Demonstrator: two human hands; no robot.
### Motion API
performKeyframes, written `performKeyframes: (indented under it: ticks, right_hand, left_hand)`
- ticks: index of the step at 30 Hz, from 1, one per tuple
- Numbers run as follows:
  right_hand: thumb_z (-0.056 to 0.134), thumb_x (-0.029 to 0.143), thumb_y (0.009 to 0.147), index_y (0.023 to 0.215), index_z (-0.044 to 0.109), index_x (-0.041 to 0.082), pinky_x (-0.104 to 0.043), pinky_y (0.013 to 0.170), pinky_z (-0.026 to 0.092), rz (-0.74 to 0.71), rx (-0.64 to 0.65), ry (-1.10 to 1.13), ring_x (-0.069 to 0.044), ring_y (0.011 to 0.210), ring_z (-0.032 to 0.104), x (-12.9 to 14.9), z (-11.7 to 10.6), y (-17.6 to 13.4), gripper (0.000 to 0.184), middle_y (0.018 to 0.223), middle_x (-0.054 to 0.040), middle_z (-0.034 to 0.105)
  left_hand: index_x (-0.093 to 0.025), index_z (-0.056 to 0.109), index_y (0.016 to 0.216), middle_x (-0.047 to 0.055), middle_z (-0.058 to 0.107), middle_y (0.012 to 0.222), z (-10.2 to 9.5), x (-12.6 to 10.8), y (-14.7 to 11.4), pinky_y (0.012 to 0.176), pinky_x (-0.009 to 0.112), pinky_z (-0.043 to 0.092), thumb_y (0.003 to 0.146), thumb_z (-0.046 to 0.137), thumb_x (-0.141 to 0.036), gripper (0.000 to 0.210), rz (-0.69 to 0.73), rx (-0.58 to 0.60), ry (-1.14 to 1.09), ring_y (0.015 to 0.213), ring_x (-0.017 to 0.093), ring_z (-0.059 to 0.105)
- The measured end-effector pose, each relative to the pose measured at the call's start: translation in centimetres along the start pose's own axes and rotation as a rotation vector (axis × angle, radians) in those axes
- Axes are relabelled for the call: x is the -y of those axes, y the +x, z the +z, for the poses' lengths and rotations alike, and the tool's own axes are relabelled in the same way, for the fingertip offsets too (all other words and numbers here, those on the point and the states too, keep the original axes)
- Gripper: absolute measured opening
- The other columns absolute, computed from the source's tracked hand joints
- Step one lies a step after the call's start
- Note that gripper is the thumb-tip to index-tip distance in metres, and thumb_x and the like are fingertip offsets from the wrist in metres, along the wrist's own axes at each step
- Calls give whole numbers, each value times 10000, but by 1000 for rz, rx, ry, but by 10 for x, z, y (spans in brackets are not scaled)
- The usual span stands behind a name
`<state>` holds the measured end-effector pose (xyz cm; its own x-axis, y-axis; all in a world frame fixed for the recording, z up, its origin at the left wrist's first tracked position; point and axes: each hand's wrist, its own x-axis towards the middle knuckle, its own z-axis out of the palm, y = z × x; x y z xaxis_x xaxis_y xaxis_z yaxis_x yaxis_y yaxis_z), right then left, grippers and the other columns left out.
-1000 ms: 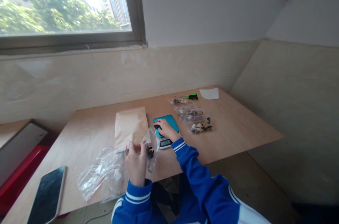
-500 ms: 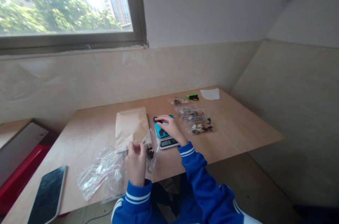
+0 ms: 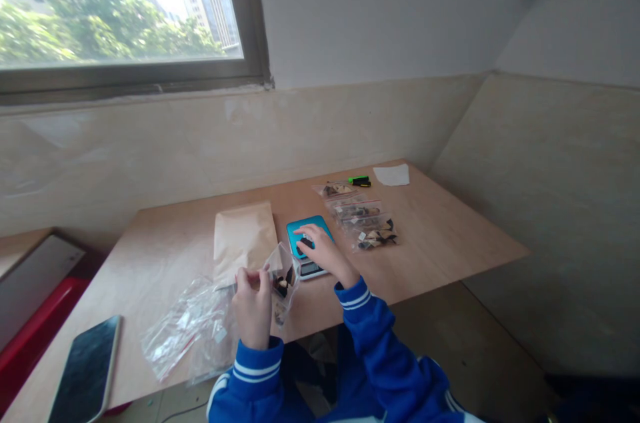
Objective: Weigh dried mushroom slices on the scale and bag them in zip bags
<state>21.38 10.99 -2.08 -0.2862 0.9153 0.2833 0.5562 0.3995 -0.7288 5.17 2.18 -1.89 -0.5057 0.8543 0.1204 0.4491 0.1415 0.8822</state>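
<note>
My left hand (image 3: 253,299) pinches the rim of a clear zip bag (image 3: 296,267), which hangs partly open on its right side. Small dark and tan pieces (image 3: 283,283) lie inside the bag. Over the blue platform of a small digital scale (image 3: 295,226), my right hand (image 3: 320,246) curls its thumb and fingers around a small dark piece (image 3: 305,243). The fingers partly cover that piece, and its exact kind is unclear. Part of the scale's display (image 3: 310,268) shows below the hand.
Filled zip bags (image 3: 377,233) lie right of the scale, with green-and-black tools (image 3: 359,181) and a white paper (image 3: 393,175) behind. A brown paper envelope (image 3: 245,233), loose clear bags (image 3: 183,323) and a phone (image 3: 86,369) are to the left.
My right hand has moved slightly toward me over the scale. The dark piece at the platform's far left is gone from there. More dark material shows in the bag, whose mouth looks wider.
</note>
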Motion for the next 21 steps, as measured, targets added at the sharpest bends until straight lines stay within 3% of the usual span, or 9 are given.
performKeyframes:
  ticks: [5, 10, 21]
  right_hand:
    - [649, 88, 778, 1041, 666, 160, -497, 991, 422, 80, -41, -120, -300, 1140, 514, -39, 34, -4, 273, 1140, -147, 590]
    - [601, 72, 808, 961, 671, 177, -456, 963, 439, 57, -91, -127, -278, 1075, 526, -50, 52, -5, 199, 1063, -116, 588]
    - [651, 117, 796, 854, 681, 183, -431, 894, 478, 68, -204, -13, -259, 961, 592, -52, 37, -6, 93, 934, -91, 638]
  left_hand:
    - [-242, 450, 721, 37, 685, 706, -1, 1, -1, 584, 304, 475, 794, 543, -450, 239, -16, 1, -23, 668, 234, 688]
    - [-240, 462, 732, 48, 700, 731, 1, 8, 1, 601, 312, 490, 795, 556, -448, 236, -19, 1, -63, 691, 240, 697]
    - [-241, 457, 737, 60, 718, 746, 4, 24, 4, 653, 339, 521, 795, 566, -474, 264, -62, -4, -122, 736, 255, 713]
